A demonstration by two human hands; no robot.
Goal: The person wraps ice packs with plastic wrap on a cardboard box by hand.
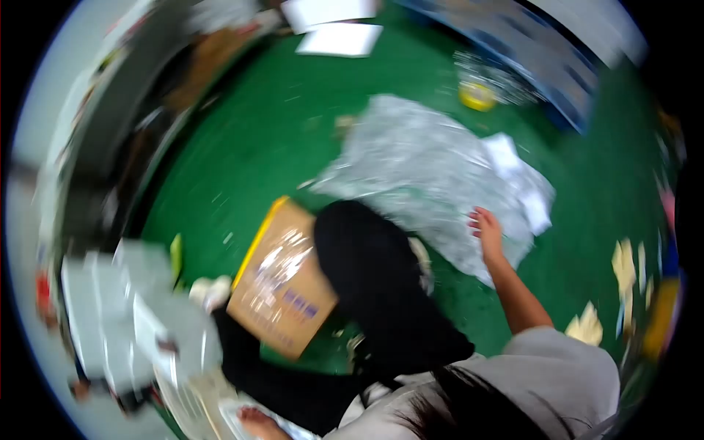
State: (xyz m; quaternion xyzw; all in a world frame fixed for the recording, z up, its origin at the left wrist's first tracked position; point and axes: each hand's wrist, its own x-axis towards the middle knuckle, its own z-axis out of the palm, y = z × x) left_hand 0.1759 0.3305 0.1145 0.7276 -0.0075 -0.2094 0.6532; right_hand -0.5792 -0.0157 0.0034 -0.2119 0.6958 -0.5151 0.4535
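My right hand (486, 229) reaches out over a large crumpled sheet of clear plastic (418, 158) on the green floor. Its fingers are apart and hold nothing; whether they touch the sheet I cannot tell. White crumpled material (517, 176) lies at the sheet's right side. At the bottom edge, my left hand (258, 421) is beside a flat white item (233, 414), its fingers blurred and partly cut off. Between my black-clad legs is a brown cardboard box (275, 282) with shiny tape, a yellow edge and blue-purple print.
Stacked pale grey-white blocks or bins (110, 315) stand at the left. A blue pallet (513, 48) is at the upper right, with a yellow tape roll (477, 95) near it. White sheets (339, 39) lie at the top; torn paper scraps (585, 325) lie at the right.
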